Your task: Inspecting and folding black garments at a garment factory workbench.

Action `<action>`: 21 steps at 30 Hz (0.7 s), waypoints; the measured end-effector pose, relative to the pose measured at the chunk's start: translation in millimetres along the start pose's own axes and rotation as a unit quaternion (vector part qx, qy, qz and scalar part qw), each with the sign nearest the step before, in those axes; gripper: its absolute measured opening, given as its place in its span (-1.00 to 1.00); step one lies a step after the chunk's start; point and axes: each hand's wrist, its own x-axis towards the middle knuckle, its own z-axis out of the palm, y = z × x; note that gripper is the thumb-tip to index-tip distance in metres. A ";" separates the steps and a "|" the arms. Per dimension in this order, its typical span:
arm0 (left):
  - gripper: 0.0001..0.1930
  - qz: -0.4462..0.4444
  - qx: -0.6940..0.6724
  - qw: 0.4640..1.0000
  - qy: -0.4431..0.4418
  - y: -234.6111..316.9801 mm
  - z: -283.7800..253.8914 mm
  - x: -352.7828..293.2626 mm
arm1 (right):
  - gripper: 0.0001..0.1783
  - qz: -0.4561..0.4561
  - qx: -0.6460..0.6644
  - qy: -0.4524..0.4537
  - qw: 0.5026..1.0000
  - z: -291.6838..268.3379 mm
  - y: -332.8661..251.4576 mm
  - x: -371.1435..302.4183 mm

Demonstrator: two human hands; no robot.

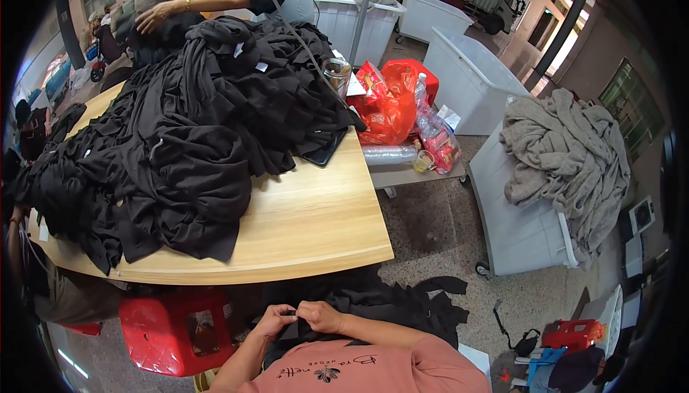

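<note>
My left hand [276,319] and my right hand [321,317] meet close together in front of my chest, fingertips pinched and nearly touching. Whatever sits between the fingertips is too small to make out. Black cloth [402,302] lies over my lap, passing just beneath both hands and spreading to the right. Beyond it stands a light wooden table [316,213], on which a big heap of black garments [179,134] is piled, a few small white tags showing. A dark phone [326,150] rests partly under the heap's right edge.
A red plastic stool [154,332] stands left of me. At right is a white wheeled bin [517,228] heaped with grey cloth [567,152]. A low side table [409,175] holds a red plastic bag [391,102] and bottles. Across the table, another person's hand [161,16] reaches over the heap.
</note>
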 end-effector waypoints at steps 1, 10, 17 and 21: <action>-0.90 -0.014 -0.004 1.000 0.022 0.6 1.4 0.2 | -0.93 0.025 0.037 -0.004 0.999 -0.7 1.7 1.2; -0.89 0.012 0.030 0.999 0.038 -1.4 5.5 0.3 | -0.97 0.119 0.095 -0.029 0.988 -3.0 3.0 4.7; -0.91 0.021 0.026 0.997 0.067 -2.3 8.3 0.3 | -0.86 0.232 0.100 -0.066 0.965 -1.2 5.0 4.7; -0.94 0.018 0.058 0.994 0.088 -2.5 6.6 1.6 | -0.85 0.231 0.071 -0.115 0.964 -3.5 6.1 4.4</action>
